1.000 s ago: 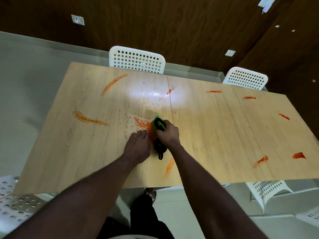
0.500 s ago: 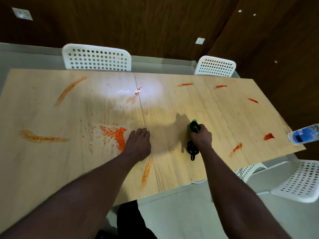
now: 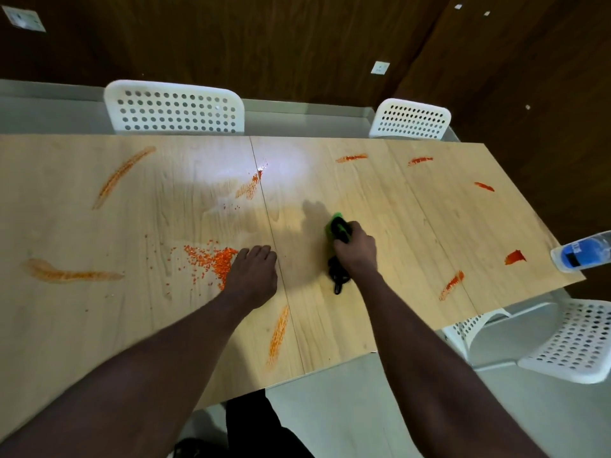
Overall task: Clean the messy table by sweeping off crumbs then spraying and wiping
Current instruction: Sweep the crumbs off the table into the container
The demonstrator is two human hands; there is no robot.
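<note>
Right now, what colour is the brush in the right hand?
The brush is bright green at the head with a black handle, clearest in the head view.

We see a long, light wooden counter [image 3: 380,200] with orange-red smears [image 3: 71,275] streaked all over it. A pile of tiny orange crumbs [image 3: 218,259] lies near the middle, a bit to the left, with loose bits around it. A small green and black hand brush [image 3: 339,229] sits on the counter, right of the pile, our right grip [image 3: 355,251] curled round it. A clear plastic bottle with a blue label [image 3: 582,251] lies on its side by the counter's right edge.
</note>
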